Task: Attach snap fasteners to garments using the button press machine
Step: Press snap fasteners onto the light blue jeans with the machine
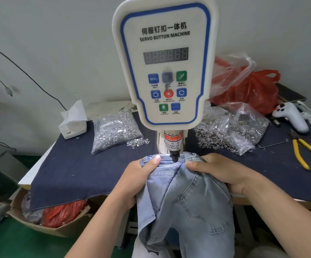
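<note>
I'm seeing the jeans [186,198] lying w/ the waistband up at the punch [174,156] and the legs running down toward me, long axis straight away from the body, off the table [72,170] edge. Left hand [139,181] is gripping the waistband on its side, thumb on top, fingers curled under the denim. Right hand [223,172] is pinching the other side the same way, thumb pressing the fold. Punch is sitting betw. the two thumbs, tip touching or just above the band, can't tell which.

Machine [165,60] head is looming right behind both hands, blocking the mid table. Past the left hand: bag of studs [113,131], some loose ones beside it, and a tissue box [73,123] further out. Past the right hand: bag of rings [231,131], red bag [251,92] behind it, white controller [290,116], yellow pliers [303,151] near the edge.

Lower die is hidden under the denim. Legs are cut off at the bottom. Display digits aren't readable. Box [39,220] under the table is partly covered by the cloth.
</note>
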`<state>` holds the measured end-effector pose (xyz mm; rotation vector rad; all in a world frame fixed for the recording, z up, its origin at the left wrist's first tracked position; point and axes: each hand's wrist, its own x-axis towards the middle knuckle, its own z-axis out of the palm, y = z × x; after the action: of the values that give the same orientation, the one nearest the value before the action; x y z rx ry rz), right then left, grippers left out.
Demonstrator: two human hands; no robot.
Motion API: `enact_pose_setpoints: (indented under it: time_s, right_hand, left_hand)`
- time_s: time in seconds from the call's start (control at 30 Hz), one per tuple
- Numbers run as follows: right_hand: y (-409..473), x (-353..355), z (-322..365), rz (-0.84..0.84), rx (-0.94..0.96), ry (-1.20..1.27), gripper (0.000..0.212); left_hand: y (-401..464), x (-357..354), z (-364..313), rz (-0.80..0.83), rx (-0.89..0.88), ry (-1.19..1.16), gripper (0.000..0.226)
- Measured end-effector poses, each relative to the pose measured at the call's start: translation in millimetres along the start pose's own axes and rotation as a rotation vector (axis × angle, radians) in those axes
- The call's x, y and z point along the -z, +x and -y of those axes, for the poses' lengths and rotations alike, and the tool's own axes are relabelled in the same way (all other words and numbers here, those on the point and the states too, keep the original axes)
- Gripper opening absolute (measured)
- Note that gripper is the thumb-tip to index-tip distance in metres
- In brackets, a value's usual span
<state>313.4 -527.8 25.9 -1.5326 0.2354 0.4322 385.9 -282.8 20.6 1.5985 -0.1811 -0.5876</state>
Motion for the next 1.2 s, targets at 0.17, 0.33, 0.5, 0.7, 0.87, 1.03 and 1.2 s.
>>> enact_pose_setpoints:
  time_s: [0.17,0.33,0.5,0.7,0.87,1.03,1.2]
  right_hand:
    - [-1,-2,1,0.0,0.018,0.014,0.031]
    - [-3,-4,1,-0.053,0.041,-0.004,0.021]
    - [-4,-8,0,-0.073,0.048,-0.007,0.021]
    - [-8,-13,3,-0.104,0.06,-0.033,0.02]
    - [-10,-16,6,-0.1,0.059,-0.057,0.026]
    - [-7,-14,6,-0.111,0.046,-0.066,0.021]
    - [-7,-14,5,-0.109,0.044,-0.064,0.023]
  left_hand:
    - [2,-6,3,-0.068,-0.013,0.045,0.023]
    - [4,-14,3,-0.133,-0.104,0.116,0.03]
    - [11,-12,8,-0.18,-0.114,0.219,0.026]
    - [7,-8,8,-0.107,-0.137,0.176,0.034]
    - [9,-4,9,-0.102,-0.102,0.19,0.03]
    - [13,-3,11,-0.111,-0.069,0.197,0.029]
    - [15,-2,11,-0.108,-0.042,0.192,0.027]
